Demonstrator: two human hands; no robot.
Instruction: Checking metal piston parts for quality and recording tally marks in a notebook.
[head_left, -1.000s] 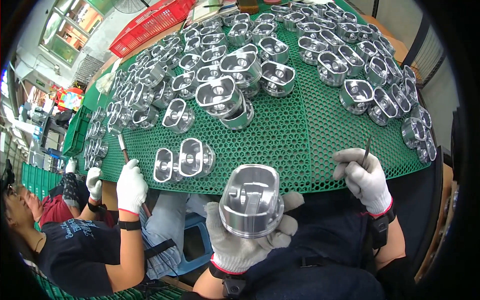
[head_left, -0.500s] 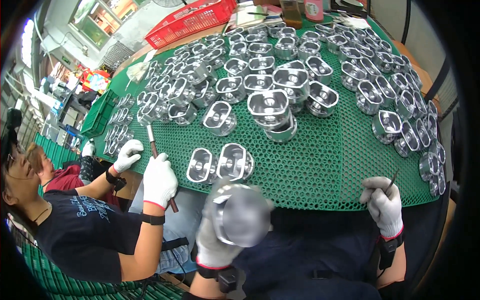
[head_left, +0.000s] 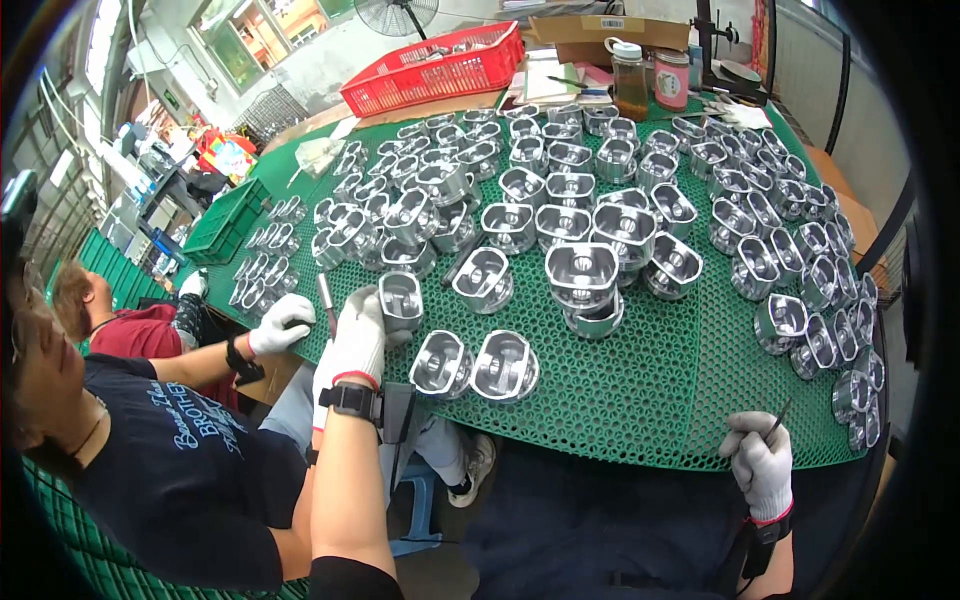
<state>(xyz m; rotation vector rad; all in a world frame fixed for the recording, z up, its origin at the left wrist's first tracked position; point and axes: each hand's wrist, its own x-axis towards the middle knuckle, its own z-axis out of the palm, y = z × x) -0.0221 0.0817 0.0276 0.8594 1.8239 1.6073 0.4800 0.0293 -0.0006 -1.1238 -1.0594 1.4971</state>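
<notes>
My left hand (head_left: 358, 325), in a white glove, reaches to the left part of the green mat and is closed on the side of a shiny metal piston (head_left: 402, 308). Its fingertips are partly hidden behind the piston. Two more pistons stand just right of it, one of them a front piston (head_left: 505, 366) near the mat's edge. My right hand (head_left: 760, 462), also gloved, is at the mat's front right edge. Its fingers are closed round a thin dark pointed tool (head_left: 779, 418) that sticks up from the grip.
Many pistons, some stacked, cover the green perforated mat (head_left: 640, 400). A co-worker sits at left, with a gloved hand (head_left: 283, 325) beside a metal-ended rod (head_left: 327, 300). Behind stand a red crate (head_left: 430, 75), a bottle (head_left: 630, 85) and a pink jar (head_left: 671, 80). A green crate (head_left: 222, 225) is far left.
My left hand has carried a piston from near my body forward and left onto the mat by the co-worker. My right hand keeps its tool. The view has shifted.
</notes>
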